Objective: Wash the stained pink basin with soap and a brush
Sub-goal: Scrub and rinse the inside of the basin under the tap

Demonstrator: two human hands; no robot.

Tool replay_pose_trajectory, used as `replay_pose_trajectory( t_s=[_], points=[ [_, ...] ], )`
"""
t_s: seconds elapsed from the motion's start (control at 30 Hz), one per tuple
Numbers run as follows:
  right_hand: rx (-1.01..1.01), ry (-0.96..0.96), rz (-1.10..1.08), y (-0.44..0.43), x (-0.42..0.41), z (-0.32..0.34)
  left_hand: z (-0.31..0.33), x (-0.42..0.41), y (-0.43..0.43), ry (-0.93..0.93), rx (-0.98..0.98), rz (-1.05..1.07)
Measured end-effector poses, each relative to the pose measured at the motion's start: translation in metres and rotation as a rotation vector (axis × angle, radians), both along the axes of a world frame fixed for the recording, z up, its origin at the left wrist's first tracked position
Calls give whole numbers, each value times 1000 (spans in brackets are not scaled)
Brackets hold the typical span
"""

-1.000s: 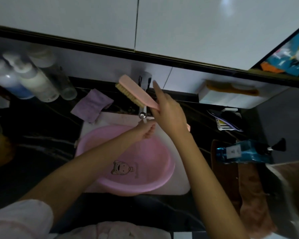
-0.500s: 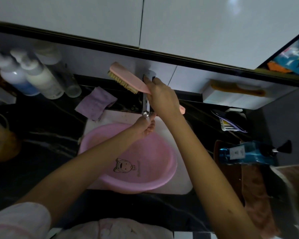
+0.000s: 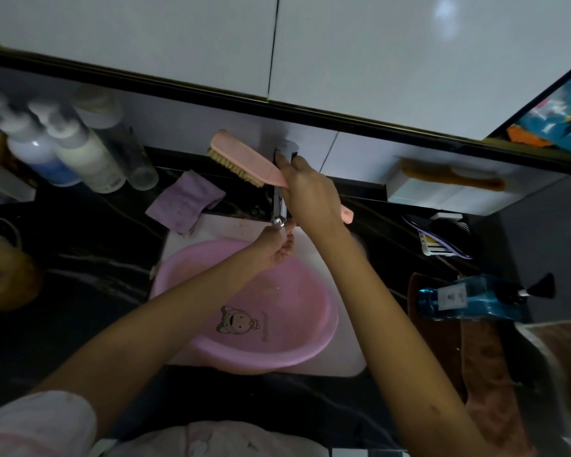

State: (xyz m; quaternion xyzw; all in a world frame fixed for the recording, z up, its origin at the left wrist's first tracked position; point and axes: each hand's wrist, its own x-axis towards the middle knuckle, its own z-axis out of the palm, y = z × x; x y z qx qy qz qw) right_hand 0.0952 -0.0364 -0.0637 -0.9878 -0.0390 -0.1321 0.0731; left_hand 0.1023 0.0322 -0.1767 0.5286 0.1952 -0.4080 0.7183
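At the front of the white sink (image 3: 345, 361) sits the pink basin (image 3: 305, 301), upright and filling most of the bowl. Just beyond its far rim, the left hand (image 3: 274, 249) is cupped under the spout of the tap (image 3: 279, 211), fingers loosely curled and holding nothing. Compared with 1 s ago, the right hand (image 3: 310, 192) has moved from reaching with straight fingers to setting its fingertips on the tap lever (image 3: 285, 150), while gripping the handle of the pink brush (image 3: 244, 159), bristles turned down and away. A pale streak between spout and left fingers suggests water now runs; rinsing appears to be starting, scrubbing not yet. Basin surface: smooth plastic with 1 cartoon animal print (image 3: 236, 321) on the near inner wall and faint mottling towards the far wall. Dim light leaves the stains hard to make out.
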Motion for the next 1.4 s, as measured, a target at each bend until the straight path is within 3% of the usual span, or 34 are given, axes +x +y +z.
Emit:
replay_pose_trajectory(
  t_s=[0.27,0.43,0.63,0.7,0.87,1.07,1.4],
  points=[
    [11,-43,7,1,-2,-1,2,-1,-2,9,-23,46],
    [55,-102,15,-5,-7,-7,12,0,-3,-14,37,-47],
    [425,-71,-178,-24,-66,-26,0,0,-15,-24,22,-44],
    [455,3,-185,-30,-70,-25,-7,-4,-14,-40,36,-57],
    [340,86,-104,-10,-36,-5,-11,-14,-6,-58,124,-63],
    [27,137,-97,9,7,6,-10,-11,6,20,111,-123],
    [-101,149,-109,15,10,8,-4,-6,6,48,57,-14]
  ],
)
